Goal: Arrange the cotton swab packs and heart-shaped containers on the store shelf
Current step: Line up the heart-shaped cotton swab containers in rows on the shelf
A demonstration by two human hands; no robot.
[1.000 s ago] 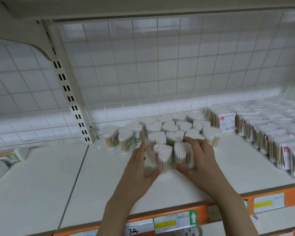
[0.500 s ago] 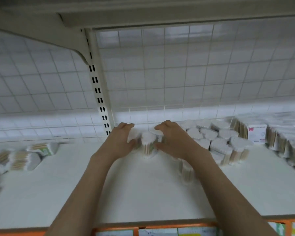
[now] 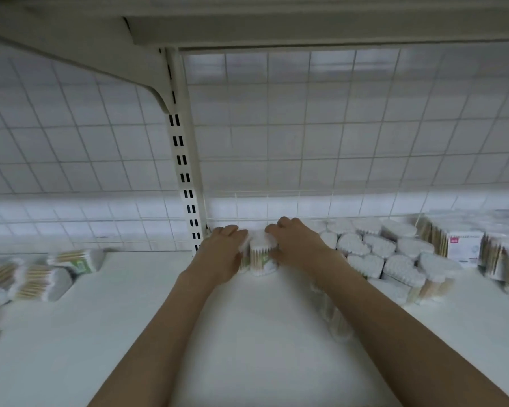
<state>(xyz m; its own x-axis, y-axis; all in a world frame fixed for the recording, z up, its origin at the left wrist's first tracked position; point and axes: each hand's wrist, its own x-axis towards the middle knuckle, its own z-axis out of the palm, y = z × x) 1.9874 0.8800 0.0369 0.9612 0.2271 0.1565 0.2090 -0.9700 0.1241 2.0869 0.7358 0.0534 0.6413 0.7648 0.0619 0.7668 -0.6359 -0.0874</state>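
Note:
Both arms reach to the back of the white shelf (image 3: pixel 247 333). My left hand (image 3: pixel 222 249) and my right hand (image 3: pixel 296 245) curl round a small group of clear heart-shaped containers (image 3: pixel 260 257) full of cotton swabs, standing upright near the slotted upright post. The left hand holds their left side, the right hand their top and right side. A cluster of more heart-shaped containers (image 3: pixel 394 259) stands to the right. One container (image 3: pixel 337 315) stands partly hidden behind my right forearm. Flat cotton swab packs (image 3: pixel 465 245) with a pink label stand in rows at the far right.
The slotted upright post (image 3: pixel 185 177) and a wire grid back panel (image 3: pixel 335 142) bound the shelf behind. Several cotton swab packs (image 3: pixel 39 277) lie loose on the neighbouring shelf at the left. An upper shelf (image 3: pixel 276 22) hangs low overhead.
Both hands left the front of the container cluster and reached to the back left corner, where they now hold containers by the post. The view has moved closer and to the left.

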